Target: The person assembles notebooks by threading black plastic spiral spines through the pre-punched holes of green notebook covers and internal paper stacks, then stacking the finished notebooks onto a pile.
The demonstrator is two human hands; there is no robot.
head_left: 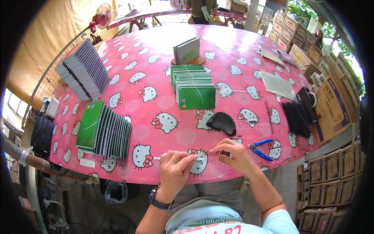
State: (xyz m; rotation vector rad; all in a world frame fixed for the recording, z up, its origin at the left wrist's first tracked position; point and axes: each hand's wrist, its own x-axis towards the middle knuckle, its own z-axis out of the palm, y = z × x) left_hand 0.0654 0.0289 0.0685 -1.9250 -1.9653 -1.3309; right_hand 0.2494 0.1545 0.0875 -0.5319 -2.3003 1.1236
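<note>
Close to the table's near edge, my left hand [175, 167] is closed around a thin silvery rod [200, 159] whose ends stick out on both sides. Just to its right, my right hand [233, 155] has its fingers pinched on a short dark spiral coil [214, 153]. The two hands are a small gap apart. Right of my right hand lie blue-handled cutting pliers [261, 149], jaws toward the hand. A black curved case [222, 123] sits just beyond it.
Green notebooks stand in a row [196, 97] mid-table and in a stack [91, 126] at left, behind which is a white-paged stack [83, 70]. Black spiral coils [296, 119], a clear plastic sleeve [277, 85] and cartons [333, 111] are at right. A person [200, 9] is far back.
</note>
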